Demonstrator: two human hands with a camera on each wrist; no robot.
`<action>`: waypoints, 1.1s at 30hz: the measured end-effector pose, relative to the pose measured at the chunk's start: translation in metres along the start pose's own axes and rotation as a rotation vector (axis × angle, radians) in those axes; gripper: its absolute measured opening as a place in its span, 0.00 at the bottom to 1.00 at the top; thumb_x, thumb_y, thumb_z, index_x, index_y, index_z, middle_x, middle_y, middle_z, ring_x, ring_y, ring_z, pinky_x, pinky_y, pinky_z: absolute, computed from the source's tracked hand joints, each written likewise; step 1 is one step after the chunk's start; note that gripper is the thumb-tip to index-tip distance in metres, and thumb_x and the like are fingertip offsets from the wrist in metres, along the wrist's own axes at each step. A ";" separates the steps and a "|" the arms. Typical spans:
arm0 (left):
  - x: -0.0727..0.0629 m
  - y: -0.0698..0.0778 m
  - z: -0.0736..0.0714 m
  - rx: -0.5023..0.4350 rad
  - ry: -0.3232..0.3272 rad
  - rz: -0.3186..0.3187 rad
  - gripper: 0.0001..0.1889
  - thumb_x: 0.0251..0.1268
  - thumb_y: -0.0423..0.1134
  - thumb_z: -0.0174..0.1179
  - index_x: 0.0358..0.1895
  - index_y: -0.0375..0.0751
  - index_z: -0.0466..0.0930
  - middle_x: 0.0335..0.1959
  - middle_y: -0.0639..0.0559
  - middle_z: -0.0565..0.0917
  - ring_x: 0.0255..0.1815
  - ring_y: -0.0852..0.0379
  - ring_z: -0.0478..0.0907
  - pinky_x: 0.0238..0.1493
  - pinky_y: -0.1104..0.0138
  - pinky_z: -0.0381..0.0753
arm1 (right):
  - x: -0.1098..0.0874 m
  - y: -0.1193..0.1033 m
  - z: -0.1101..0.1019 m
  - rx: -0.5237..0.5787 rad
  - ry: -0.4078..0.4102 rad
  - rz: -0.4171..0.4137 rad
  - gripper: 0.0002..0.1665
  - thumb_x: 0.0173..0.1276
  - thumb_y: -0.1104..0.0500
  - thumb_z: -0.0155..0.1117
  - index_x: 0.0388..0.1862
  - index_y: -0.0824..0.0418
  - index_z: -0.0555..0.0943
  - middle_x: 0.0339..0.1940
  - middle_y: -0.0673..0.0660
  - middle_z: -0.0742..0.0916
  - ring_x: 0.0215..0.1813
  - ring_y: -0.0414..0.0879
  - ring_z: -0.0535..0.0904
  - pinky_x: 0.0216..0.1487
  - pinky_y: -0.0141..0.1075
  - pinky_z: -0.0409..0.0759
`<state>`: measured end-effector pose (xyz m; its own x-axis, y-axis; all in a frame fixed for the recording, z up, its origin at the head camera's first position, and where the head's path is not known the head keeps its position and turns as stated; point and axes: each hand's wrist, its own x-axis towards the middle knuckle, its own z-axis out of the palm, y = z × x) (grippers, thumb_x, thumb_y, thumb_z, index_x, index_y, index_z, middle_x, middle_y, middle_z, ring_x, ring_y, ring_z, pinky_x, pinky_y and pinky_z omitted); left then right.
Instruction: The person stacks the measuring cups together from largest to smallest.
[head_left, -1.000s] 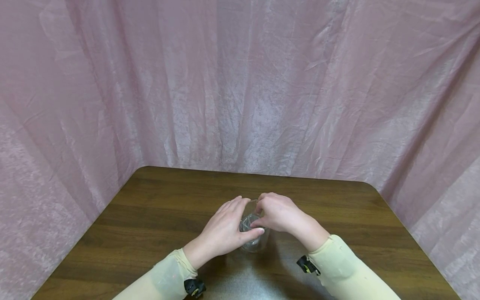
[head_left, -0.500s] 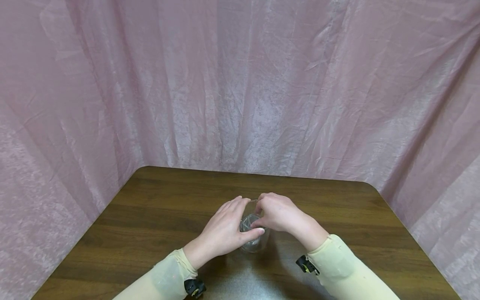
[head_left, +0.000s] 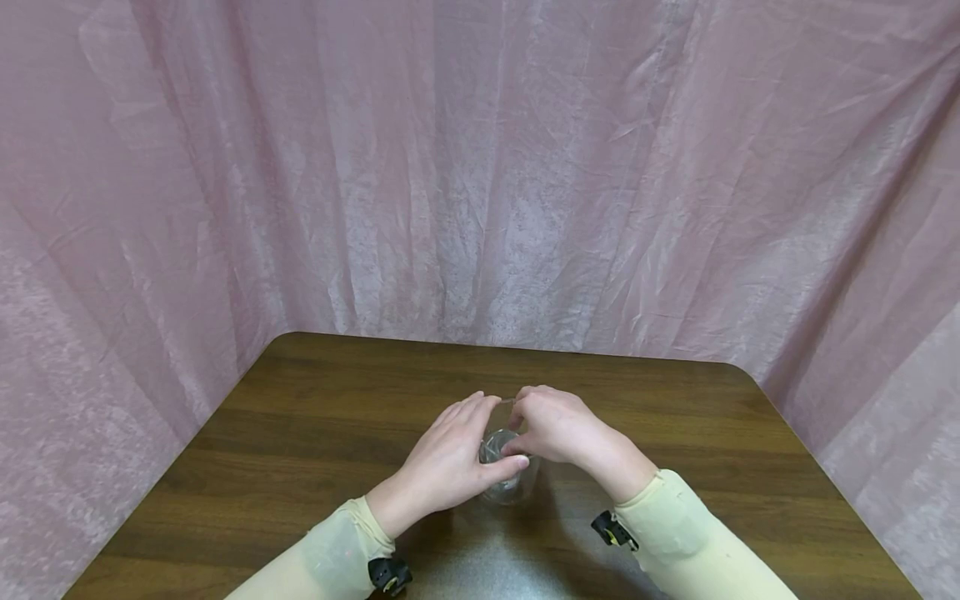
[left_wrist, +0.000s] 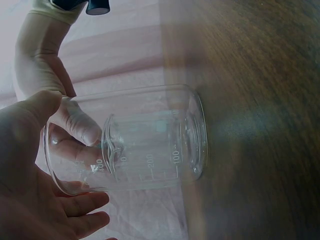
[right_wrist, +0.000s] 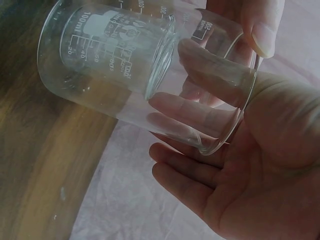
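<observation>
A large clear glass beaker (left_wrist: 142,97) with white graduations stands upright on the table. Inside it sits a smaller glass beaker (right_wrist: 107,47), marked 100ml, its base close to the large one's bottom. My left hand (head_left: 450,458) holds the large beaker near its rim from the left, thumb on the near side and fingers on the far side. From above right, my right hand (head_left: 562,425) reaches through the mouth; its thumb and a finger pinch the small beaker's rim. In the right wrist view, its other fingers stay outside the large beaker.
The brown wooden table (head_left: 360,375) extends around both hands, with rounded far corners. Pink curtains (head_left: 480,167) hang behind it and along both sides. A small black device (head_left: 615,530) is strapped at each wrist.
</observation>
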<state>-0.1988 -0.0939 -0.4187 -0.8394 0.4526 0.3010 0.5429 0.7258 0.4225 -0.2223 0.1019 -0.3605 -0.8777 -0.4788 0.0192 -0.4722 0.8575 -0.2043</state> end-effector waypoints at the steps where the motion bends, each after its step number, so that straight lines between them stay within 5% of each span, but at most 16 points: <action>1: 0.000 0.000 0.000 -0.001 0.000 -0.001 0.49 0.71 0.71 0.67 0.81 0.37 0.70 0.79 0.42 0.76 0.85 0.42 0.65 0.85 0.46 0.62 | -0.001 0.000 0.000 0.000 0.005 -0.003 0.15 0.60 0.47 0.89 0.37 0.54 0.93 0.45 0.47 0.88 0.53 0.51 0.86 0.53 0.48 0.86; 33: 0.001 0.000 -0.002 -0.019 -0.016 -0.002 0.48 0.71 0.70 0.68 0.80 0.38 0.71 0.78 0.42 0.77 0.85 0.39 0.64 0.84 0.43 0.62 | -0.022 0.013 0.007 0.092 0.208 -0.054 0.19 0.71 0.46 0.82 0.52 0.56 0.93 0.57 0.53 0.90 0.62 0.52 0.87 0.60 0.52 0.87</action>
<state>-0.1999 -0.0943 -0.4163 -0.8408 0.4591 0.2868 0.5413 0.7168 0.4396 -0.2086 0.1221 -0.3702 -0.8536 -0.4663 0.2324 -0.5181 0.8063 -0.2854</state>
